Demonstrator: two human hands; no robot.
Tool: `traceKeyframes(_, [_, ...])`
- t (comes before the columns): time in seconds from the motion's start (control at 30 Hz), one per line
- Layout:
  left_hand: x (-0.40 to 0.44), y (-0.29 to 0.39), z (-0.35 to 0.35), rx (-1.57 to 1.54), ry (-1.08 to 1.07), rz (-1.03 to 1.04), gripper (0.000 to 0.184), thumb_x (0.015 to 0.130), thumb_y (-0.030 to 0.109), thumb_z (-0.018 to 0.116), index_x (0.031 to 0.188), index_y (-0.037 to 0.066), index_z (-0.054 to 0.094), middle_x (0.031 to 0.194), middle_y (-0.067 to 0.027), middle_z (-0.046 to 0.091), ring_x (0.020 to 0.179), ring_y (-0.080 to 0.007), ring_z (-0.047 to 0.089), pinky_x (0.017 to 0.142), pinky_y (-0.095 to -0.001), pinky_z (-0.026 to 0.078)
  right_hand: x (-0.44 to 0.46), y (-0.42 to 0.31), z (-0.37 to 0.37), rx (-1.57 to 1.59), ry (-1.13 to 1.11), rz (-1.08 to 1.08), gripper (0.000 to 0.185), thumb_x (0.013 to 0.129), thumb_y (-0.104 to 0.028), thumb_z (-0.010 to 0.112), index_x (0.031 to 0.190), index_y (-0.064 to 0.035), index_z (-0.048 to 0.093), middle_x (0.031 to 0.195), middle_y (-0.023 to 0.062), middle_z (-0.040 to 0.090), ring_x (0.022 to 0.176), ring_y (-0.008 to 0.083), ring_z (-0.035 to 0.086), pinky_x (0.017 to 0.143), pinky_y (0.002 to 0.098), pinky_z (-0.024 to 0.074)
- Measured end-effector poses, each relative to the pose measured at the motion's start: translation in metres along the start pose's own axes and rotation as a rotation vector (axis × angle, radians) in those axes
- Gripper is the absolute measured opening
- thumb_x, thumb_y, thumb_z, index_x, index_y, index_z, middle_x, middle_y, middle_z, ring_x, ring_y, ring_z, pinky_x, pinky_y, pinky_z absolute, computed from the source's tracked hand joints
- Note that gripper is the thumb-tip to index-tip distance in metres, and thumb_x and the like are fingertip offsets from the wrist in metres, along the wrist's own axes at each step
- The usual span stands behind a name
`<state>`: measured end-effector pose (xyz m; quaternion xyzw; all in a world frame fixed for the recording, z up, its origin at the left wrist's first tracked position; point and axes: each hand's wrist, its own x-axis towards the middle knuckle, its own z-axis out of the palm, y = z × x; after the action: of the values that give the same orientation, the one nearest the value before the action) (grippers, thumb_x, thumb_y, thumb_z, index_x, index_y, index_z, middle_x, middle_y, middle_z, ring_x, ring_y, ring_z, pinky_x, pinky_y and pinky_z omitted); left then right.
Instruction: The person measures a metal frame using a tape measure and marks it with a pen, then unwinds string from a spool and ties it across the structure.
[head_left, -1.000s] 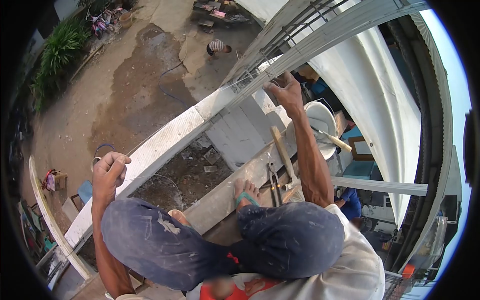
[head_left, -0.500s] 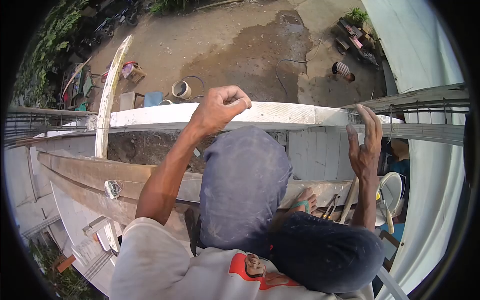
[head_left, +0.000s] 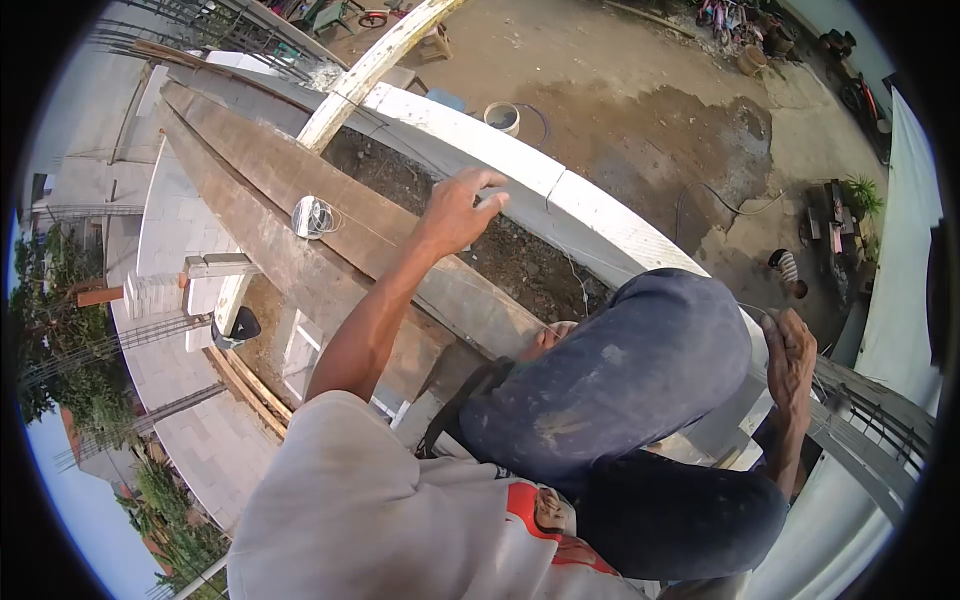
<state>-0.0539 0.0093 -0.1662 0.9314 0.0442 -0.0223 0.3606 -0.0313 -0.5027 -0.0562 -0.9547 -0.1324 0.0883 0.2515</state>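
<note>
1. Readable text, labels, brands, numbers or signs – none made out.
2. Shirt (head_left: 340,490) – carried a red-and-white print (head_left: 535,510) on the front; no lettering could be read on it.
3. Black item (head_left: 236,328) beside the timber strips (head_left: 250,385) – bore a small pale mark, too small to read.
</note>
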Motion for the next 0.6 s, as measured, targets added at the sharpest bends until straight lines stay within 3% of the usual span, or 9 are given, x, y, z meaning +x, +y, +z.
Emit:
traceKeyframes(0.07, [-0.016,-0.090,-0.047,0.270,0.299,-0.098,0.039,0.100,0.019,0.068,0.135,0.003,0.066,0.136,-0.0224,0.065,0.128,-0.0399,0.061,0.112,-0.0483,0.046,0.005,-0.009,-0.003,0.003,-0.015,0.008,0.026,0.104,-0.023,0.066,0.105,0.0022,0.072,0.088,0.0159,0.063,0.088,0.0352,0.060,0.084,0.0442,0.0465])
traceKeyframes(0.13, [-0.045,-0.164,-0.096,0.615,0.374,-0.332,0.056,0.102,0.017,0.063,0.155,0.007,0.048,0.147,-0.0243,0.056,0.143,-0.0432,0.046,0.117,-0.0554,0.038,0.007,-0.011,-0.007,0.017,-0.023,0.001,0.027,0.104,-0.023,0.066,0.104,0.0027,0.072,0.087,0.0155,0.062,0.087,0.0348,0.059,0.084,0.0439,0.0460])
traceKeyframes(0.2, [-0.068,-0.224,-0.126,0.679,0.500,-0.630,0.061,0.102,0.018,0.061,0.158,0.005,0.043,0.150,-0.0249,0.054,0.146,-0.0441,0.042,0.117,-0.0581,0.038,0.012,-0.013,-0.006,0.020,-0.018,-0.006,0.027,0.104,-0.024,0.066,0.102,0.0027,0.072,0.086,0.0154,0.060,0.086,0.0344,0.057,0.083,0.0438,0.0451])
traceKeyframes(0.27, [-0.082,-0.225,-0.144,0.596,0.564,-0.853,0.064,0.100,0.023,0.066,0.156,-0.001,0.044,0.152,-0.0277,0.052,0.146,-0.0461,0.044,0.116,-0.0580,0.040,0.016,-0.018,-0.004,0.078,0.039,-0.047,0.026,0.103,-0.023,0.067,0.101,0.0022,0.073,0.086,0.0162,0.060,0.086,0.0350,0.057,0.083,0.0447,0.0450])
traceKeyframes(0.33, [-0.101,-0.265,-0.162,0.498,0.335,-0.783,0.067,0.099,0.029,0.070,0.151,-0.005,0.048,0.147,-0.0310,0.057,0.140,-0.0482,0.052,0.114,-0.0544,0.044,0.019,-0.018,-0.008,0.016,0.002,-0.039,0.025,0.101,-0.022,0.068,0.100,0.0014,0.074,0.085,0.0168,0.059,0.087,0.0360,0.057,0.082,0.0460,0.0448])
traceKeyframes(0.4, [-0.110,-0.297,-0.162,0.199,0.368,-0.746,0.073,0.094,0.035,0.078,0.146,-0.009,0.051,0.136,-0.0340,0.064,0.129,-0.0492,0.063,0.108,-0.0486,0.051,0.021,-0.021,-0.011,0.027,0.028,-0.078,0.024,0.100,-0.020,0.068,0.101,0.0033,0.072,0.085,0.0172,0.059,0.086,0.0357,0.057,0.081,0.0452,0.0450])
traceKeyframes(0.5, [-0.108,-0.280,-0.160,0.206,0.395,-0.882,0.082,0.087,0.036,0.086,0.141,-0.014,0.051,0.127,-0.0356,0.068,0.122,-0.0470,0.068,0.101,-0.0454,0.055,0.025,-0.022,-0.013,0.038,0.064,-0.105,0.023,0.098,-0.017,0.068,0.101,0.0049,0.071,0.086,0.0181,0.058,0.086,0.0360,0.057,0.080,0.0450,0.0452])
traceKeyframes(0.6, [-0.113,-0.284,-0.156,0.227,0.526,-0.784,0.085,0.080,0.036,0.092,0.132,-0.018,0.053,0.125,-0.0364,0.068,0.118,-0.0452,0.070,0.096,-0.0464,0.057,0.028,-0.018,-0.014,0.076,0.076,-0.108,0.019,0.097,-0.016,0.070,0.097,0.0022,0.071,0.084,0.0172,0.058,0.085,0.0369,0.056,0.080,0.0449,0.0447])
